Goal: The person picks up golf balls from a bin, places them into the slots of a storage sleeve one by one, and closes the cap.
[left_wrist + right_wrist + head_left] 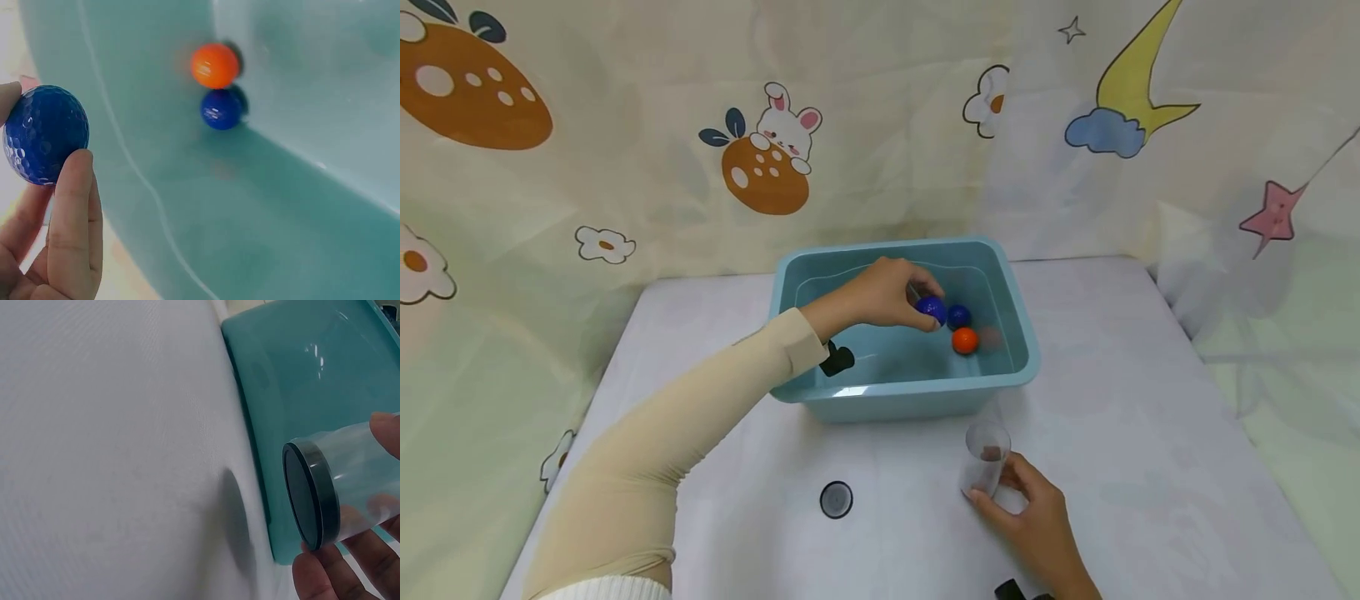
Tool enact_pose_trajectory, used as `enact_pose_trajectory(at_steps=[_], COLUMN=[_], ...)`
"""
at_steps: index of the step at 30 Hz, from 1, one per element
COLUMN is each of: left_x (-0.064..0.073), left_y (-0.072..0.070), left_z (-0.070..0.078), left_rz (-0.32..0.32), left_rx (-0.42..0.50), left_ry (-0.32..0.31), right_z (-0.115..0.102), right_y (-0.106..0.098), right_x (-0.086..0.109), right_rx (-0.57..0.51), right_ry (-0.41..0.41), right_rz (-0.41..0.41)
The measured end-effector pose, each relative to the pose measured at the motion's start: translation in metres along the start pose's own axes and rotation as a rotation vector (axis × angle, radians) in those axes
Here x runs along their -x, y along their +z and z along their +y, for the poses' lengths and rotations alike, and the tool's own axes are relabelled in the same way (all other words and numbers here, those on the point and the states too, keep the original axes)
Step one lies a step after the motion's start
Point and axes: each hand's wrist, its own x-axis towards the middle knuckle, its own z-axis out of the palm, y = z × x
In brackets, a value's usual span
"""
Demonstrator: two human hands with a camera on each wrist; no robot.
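Note:
My left hand [891, 293] pinches a dimpled blue golf ball [46, 135] between thumb and fingertips, over the light-blue plastic basin [895, 400]. Inside the basin a second blue golf ball [222, 109] and an orange ball [215, 65] lie side by side on the bottom. In front of the basin, my right hand [1033, 517] grips a clear plastic cylinder [983, 467] from the side, thumb and fingers around its lower part. The right wrist view shows a dark cap [310, 495] on one end of the cylinder, held off the white surface.
A round black-rimmed lid [837, 500] lies on the white-covered table [760, 533], left of the right hand. Behind the basin hangs a patterned cloth [880, 142], which also drapes down both sides. The basin's raised walls surround the balls.

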Motion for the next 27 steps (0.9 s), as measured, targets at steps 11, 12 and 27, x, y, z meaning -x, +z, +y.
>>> enact_pose_trajectory(at_steps=[11,12,27], left_x=[0.018,0.020,0.054], left_y=[-0.007,-0.008,-0.002], left_z=[0.023,0.025,0.053], left_rz=[0.054,0.053,0.029], left_rx=[0.005,0.005,0.066], left_ry=[0.070,0.073,0.146], right_z=[-0.002,-0.002,-0.006], right_y=[0.003,0.003,0.000], right_x=[-0.001,-0.001,-0.005], right_rx=[-0.013,-0.010,0.038], right_ry=[-0.033,-0.036,-0.123], right_rz=[0.010,0.011,0.026])
